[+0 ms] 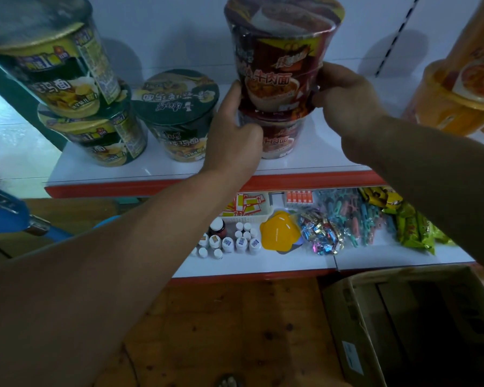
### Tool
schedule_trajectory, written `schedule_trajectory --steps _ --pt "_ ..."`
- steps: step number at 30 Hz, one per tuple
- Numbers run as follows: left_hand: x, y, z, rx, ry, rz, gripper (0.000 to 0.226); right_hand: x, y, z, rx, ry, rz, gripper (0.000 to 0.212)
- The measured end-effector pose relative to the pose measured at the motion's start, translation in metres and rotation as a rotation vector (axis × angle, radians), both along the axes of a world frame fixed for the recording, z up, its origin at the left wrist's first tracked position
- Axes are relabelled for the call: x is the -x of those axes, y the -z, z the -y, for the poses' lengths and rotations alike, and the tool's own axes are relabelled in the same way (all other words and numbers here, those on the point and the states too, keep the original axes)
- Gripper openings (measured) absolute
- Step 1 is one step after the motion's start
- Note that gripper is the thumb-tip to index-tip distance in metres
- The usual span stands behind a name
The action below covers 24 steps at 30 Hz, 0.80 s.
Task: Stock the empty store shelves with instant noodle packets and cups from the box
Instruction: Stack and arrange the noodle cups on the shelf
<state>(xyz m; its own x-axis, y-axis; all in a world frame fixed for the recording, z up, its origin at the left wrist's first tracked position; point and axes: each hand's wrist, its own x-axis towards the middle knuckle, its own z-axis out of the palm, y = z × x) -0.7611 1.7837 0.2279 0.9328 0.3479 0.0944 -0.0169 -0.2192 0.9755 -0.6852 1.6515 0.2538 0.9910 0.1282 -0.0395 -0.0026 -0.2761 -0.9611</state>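
Observation:
A red beef noodle cup [280,60] stands stacked on a second red cup [280,138] on the white shelf [123,169]. My left hand [235,129] grips the stack from the left, where the two cups meet. From the right, my right hand [344,99] holds the upper cup's base. To the left stand a single green chicken noodle cup [179,113] and a stack of two green cups [76,88]. Stacked orange cups [458,88] stand at the right edge. The cardboard box [403,325] sits open on the floor at lower right, its inside dark.
The lower shelf [263,263] holds small white bottles [235,241], a yellow item [280,230], wrapped sweets [322,233], coloured clips and green snack packets [414,227]. A blue object [14,216] is at the left. A brown wooden floor [229,331] lies below.

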Motion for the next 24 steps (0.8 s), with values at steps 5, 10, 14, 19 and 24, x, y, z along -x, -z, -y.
schedule_trajectory --steps 5,10,14,19,24 --pt "0.001 -0.004 -0.001 -0.018 -0.046 -0.035 0.068 0.001 0.006 0.001 0.016 0.046 0.027 0.044" --pt "-0.005 -0.003 0.002 -0.053 -0.022 -0.032 0.067 0.005 0.01 0.002 -0.014 0.115 0.021 0.049" --pt "0.001 0.002 0.001 -0.057 -0.031 -0.011 0.072 0.007 0.006 0.002 -0.069 0.08 -0.006 0.059" --pt "-0.002 0.006 -0.001 -0.038 -0.012 -0.015 0.073 0.009 0.011 0.003 -0.009 0.112 0.028 0.057" --pt "-0.003 0.01 0.002 -0.051 -0.013 -0.002 0.08 0.008 0.01 0.002 -0.05 0.074 0.003 0.062"
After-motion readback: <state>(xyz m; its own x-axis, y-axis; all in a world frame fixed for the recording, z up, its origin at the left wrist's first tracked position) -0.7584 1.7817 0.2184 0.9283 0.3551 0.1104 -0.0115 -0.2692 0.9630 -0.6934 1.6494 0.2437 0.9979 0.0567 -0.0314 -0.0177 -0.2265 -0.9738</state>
